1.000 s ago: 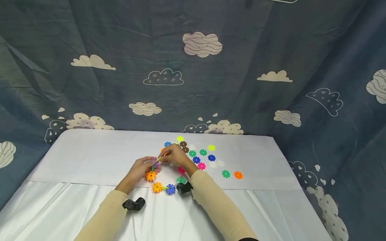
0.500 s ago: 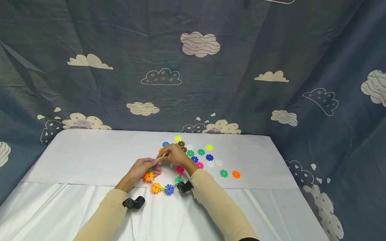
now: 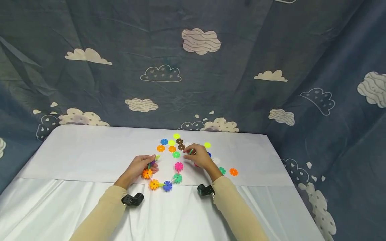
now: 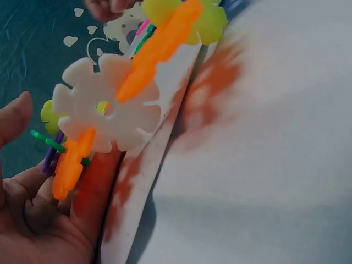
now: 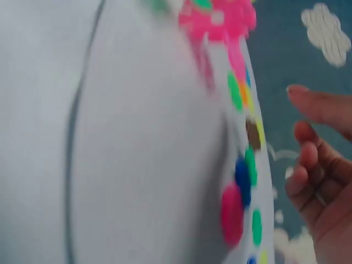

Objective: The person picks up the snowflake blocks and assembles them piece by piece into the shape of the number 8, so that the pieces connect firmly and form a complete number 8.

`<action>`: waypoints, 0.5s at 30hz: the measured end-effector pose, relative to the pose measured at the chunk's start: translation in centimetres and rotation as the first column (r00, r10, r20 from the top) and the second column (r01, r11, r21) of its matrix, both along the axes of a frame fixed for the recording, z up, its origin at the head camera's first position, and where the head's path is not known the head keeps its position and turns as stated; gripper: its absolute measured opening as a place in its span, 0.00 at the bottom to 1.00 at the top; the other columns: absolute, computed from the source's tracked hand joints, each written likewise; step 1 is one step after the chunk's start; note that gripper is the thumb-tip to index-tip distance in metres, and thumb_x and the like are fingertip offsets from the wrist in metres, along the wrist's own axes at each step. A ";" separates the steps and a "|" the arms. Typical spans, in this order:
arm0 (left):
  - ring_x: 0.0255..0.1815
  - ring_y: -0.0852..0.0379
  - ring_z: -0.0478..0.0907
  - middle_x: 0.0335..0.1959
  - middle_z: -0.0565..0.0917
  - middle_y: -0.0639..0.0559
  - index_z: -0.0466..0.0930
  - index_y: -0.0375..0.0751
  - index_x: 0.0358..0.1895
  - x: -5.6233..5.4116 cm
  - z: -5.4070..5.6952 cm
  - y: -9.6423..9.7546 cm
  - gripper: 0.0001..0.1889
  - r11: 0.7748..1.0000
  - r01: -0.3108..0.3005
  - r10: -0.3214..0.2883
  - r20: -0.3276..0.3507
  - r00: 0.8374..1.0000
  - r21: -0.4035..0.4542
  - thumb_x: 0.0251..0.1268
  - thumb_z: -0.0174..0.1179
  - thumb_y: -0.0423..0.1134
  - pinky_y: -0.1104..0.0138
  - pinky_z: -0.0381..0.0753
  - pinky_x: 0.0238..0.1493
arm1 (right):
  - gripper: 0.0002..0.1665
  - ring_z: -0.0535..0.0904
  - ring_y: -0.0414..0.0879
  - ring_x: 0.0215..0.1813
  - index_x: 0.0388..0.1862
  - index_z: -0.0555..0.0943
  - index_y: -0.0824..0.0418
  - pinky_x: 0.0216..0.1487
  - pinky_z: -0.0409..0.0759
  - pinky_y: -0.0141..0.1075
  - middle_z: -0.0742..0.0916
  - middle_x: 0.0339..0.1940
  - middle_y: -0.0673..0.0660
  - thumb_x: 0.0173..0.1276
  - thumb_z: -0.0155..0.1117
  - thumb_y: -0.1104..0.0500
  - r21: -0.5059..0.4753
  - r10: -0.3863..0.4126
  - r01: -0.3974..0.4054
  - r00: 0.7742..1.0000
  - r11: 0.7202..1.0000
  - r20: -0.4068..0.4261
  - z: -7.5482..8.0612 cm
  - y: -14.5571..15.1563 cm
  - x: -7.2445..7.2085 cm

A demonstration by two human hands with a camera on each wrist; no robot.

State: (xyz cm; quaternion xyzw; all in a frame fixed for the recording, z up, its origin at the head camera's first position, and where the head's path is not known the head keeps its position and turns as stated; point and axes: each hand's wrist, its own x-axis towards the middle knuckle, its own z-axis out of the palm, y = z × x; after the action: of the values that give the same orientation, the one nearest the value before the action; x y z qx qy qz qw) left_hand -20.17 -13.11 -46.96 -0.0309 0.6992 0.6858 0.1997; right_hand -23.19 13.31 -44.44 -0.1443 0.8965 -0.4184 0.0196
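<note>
A curved chain of slotted, flower-shaped plastic discs hangs from my left hand [image 3: 139, 168], which pinches its purple and yellow-green end. In the head view, the chain runs down through an orange disc [image 3: 154, 184] and a blue disc [image 3: 167, 186], then up past a green disc [image 3: 177, 178] to a pink disc [image 3: 179, 166]. A white disc [image 4: 80, 99] joins two orange ones in the left wrist view. My right hand [image 3: 200, 157] hovers over the loose discs, thumb and fingers apart. The right wrist view shows nothing between its fingers [image 5: 324, 110].
Loose discs lie on the white table [image 3: 90, 154] beyond the chain, among them a brown disc [image 3: 179, 141], a light green disc [image 3: 176, 154] and a yellow one [image 3: 207, 145]. An orange disc [image 3: 233, 172] lies to the right. A cloud-patterned curtain [image 3: 120, 83] hangs behind.
My right hand has let go of the chain's yellow end and moved right, over the loose discs. The left hand still holds the chain in nearly the same place.
</note>
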 end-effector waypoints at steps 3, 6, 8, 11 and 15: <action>0.31 0.58 0.84 0.33 0.83 0.47 0.67 0.22 0.62 0.0 0.1 0.0 0.28 1.000 -0.009 0.009 0.016 1.000 -0.017 0.75 0.50 0.46 0.68 0.84 0.40 | 0.08 0.72 0.44 0.28 0.37 0.86 0.62 0.27 0.72 0.32 0.82 0.30 0.53 0.57 0.73 0.64 0.034 -0.068 0.068 0.997 0.997 0.022 -0.3 1.5 0.4; 0.31 0.59 0.84 0.33 0.83 0.48 0.65 0.21 0.63 0.1 0.1 -0.1 0.26 1.000 -0.026 0.025 0.033 0.999 0.017 0.77 0.48 0.43 0.68 0.84 0.39 | 0.10 0.71 0.44 0.29 0.38 0.86 0.62 0.31 0.72 0.33 0.80 0.28 0.52 0.57 0.74 0.63 0.098 -0.104 0.099 0.994 0.990 0.043 -0.6 2.8 0.7; 0.32 0.58 0.84 0.33 0.83 0.48 0.64 0.21 0.63 0.1 0.1 0.0 0.24 0.997 -0.041 0.038 0.048 0.998 0.063 0.77 0.46 0.40 0.67 0.84 0.40 | 0.12 0.71 0.45 0.31 0.38 0.85 0.61 0.35 0.71 0.34 0.80 0.27 0.52 0.55 0.75 0.62 0.145 -0.130 0.121 0.990 0.982 0.056 -0.7 3.5 1.0; 0.33 0.57 0.85 0.34 0.83 0.47 0.62 0.20 0.64 0.2 0.0 0.4 0.22 0.990 -0.066 0.060 0.055 0.997 0.125 0.78 0.44 0.37 0.64 0.84 0.41 | 0.16 0.71 0.46 0.33 0.40 0.85 0.61 0.38 0.71 0.36 0.79 0.28 0.52 0.52 0.77 0.61 0.212 -0.165 0.144 0.982 0.967 0.088 -0.8 4.4 1.3; 0.35 0.56 0.84 0.37 0.82 0.45 0.61 0.22 0.63 0.4 0.0 1.5 0.20 0.977 -0.107 0.096 0.073 0.993 0.182 0.78 0.42 0.34 0.62 0.84 0.42 | 0.15 0.72 0.46 0.37 0.39 0.84 0.61 0.42 0.75 0.37 0.79 0.31 0.52 0.53 0.78 0.60 0.268 -0.172 0.130 0.976 0.955 0.137 -1.1 5.0 1.6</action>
State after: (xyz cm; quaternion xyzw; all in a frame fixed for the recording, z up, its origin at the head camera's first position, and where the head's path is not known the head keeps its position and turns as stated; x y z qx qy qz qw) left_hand -19.74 -11.58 -46.99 -0.0696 0.6229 0.7561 0.1886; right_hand -21.58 18.31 -45.57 -0.0377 0.9472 -0.3089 0.0772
